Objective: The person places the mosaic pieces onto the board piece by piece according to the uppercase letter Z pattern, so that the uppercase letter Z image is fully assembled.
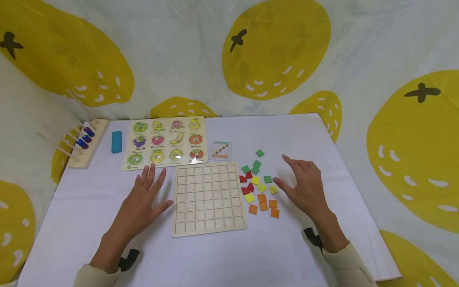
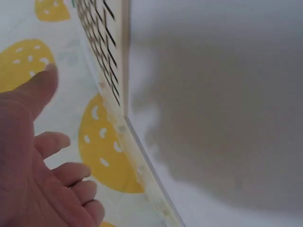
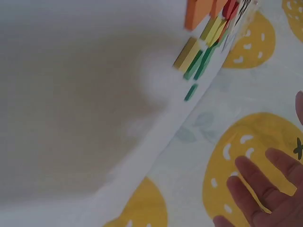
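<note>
A pale wooden grid board (image 1: 209,200) with rows of square recesses lies mid-table. My left hand (image 1: 141,203) is held over the cloth just left of it, fingers spread and holding nothing. To the board's right are loose green tiles (image 1: 267,179), yellow tiles (image 1: 262,187), orange tiles (image 1: 263,206) and red quarter-round pieces (image 1: 243,179). Right of these tiles is my right hand (image 1: 304,186), thumb and forefinger apart, nothing between them. In the left wrist view the left hand (image 2: 52,175) shows relaxed fingers; in the right wrist view the right hand (image 3: 265,189) does too.
Behind the grid board lie a fruit puzzle board (image 1: 165,142) and a small printed pattern card (image 1: 220,150). At the far left stand a blue block (image 1: 116,142) and a wooden peg rack (image 1: 89,144) with dark beads. A lemon-print curtain (image 1: 276,52) hangs behind the table.
</note>
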A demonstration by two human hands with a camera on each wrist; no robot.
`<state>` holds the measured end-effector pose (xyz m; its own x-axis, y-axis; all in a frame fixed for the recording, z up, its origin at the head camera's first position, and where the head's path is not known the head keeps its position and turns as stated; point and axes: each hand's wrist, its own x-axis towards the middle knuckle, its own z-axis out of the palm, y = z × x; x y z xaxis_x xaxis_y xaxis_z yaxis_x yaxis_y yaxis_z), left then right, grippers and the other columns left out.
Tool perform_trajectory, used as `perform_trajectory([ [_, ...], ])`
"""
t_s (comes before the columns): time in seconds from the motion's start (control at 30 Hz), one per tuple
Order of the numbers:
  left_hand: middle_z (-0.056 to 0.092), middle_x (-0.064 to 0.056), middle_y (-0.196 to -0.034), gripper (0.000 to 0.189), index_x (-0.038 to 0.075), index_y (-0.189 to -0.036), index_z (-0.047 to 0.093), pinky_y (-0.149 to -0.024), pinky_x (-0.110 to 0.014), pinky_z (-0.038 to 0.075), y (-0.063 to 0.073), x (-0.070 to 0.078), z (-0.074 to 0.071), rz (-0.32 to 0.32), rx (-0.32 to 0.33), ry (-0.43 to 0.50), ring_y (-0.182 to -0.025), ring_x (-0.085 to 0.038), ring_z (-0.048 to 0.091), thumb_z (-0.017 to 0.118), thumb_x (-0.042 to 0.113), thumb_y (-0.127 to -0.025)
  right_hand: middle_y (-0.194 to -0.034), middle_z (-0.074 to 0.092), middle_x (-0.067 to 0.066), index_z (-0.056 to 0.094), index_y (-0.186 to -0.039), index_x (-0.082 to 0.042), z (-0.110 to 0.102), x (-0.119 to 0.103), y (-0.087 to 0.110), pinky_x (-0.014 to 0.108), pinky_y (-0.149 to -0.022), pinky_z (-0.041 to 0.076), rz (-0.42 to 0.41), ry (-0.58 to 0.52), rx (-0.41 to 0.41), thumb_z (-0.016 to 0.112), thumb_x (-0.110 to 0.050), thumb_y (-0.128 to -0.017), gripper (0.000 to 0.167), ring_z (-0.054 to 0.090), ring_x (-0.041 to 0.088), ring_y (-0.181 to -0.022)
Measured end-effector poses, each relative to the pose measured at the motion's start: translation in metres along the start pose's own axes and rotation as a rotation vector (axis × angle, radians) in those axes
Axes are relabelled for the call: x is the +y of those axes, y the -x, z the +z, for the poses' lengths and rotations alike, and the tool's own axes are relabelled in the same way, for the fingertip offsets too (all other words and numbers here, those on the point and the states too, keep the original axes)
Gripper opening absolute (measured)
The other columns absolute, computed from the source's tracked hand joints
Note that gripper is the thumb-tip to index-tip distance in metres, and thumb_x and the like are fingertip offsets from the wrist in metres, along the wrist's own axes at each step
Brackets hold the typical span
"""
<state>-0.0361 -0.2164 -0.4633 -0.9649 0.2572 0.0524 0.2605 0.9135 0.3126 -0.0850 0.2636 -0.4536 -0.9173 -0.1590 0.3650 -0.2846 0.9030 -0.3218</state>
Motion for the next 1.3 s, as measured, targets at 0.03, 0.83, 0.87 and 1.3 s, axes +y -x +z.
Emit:
perform_trajectory([
  [0.03, 0.013, -0.022, -0.178, 0.104, 0.015, -0.170, 0.025, -0.133, -0.060, 0.016, 0.001, 0.002, 0.002, 0.000, -0.012, 0.022, -0.166, -0.044, 0.011, 0.084, 0.042, -0.090, -0.129, 0.071, 0.016, 0.058, -0.153, -0.020, 0.002, -0.003, -0.002, 0.063, -0.105, 0.043, -0.001, -0.034, -0.002, 0.094, -0.037, -0.081, 0.083, 0.057, 0.036, -0.120],
  [0.83, 0.030, -0.010, -0.174, 0.109, 0.010, -0.166, 0.036, -0.129, -0.067, 0.020, 0.018, 0.014, 0.038, -0.095, -0.192, 0.292, -0.165, -0.046, 0.010, 0.095, 0.017, -0.074, -0.113, 0.078, 0.009, 0.078, -0.124, -0.013, 0.054, -0.037, -0.043, 0.051, -0.099, 0.049, 0.091, -0.192, -0.308, 0.087, -0.017, -0.090, 0.036, 0.060, 0.030, -0.110],
  [0.87, 0.030, -0.009, -0.173, 0.109, 0.010, -0.166, 0.036, -0.129, -0.067, 0.020, 0.017, 0.014, 0.038, -0.094, -0.192, 0.292, -0.165, -0.046, 0.010, 0.095, 0.016, -0.074, -0.113, 0.078, 0.009, 0.078, -0.124, -0.013, 0.056, -0.037, -0.045, 0.051, -0.098, 0.049, 0.094, -0.189, -0.315, 0.086, -0.016, -0.090, 0.036, 0.059, 0.030, -0.109],
  [1.3, 0.037, -0.006, -0.170, 0.108, 0.014, -0.163, 0.042, -0.125, -0.070, 0.026, 0.018, 0.014, 0.037, -0.116, -0.173, 0.283, -0.164, -0.046, 0.016, 0.098, 0.021, -0.070, -0.105, 0.076, 0.004, 0.082, -0.118, -0.016, 0.081, -0.042, -0.074, 0.044, -0.096, 0.049, 0.058, -0.107, -0.425, 0.084, -0.020, -0.093, 0.026, 0.057, 0.025, -0.104],
])
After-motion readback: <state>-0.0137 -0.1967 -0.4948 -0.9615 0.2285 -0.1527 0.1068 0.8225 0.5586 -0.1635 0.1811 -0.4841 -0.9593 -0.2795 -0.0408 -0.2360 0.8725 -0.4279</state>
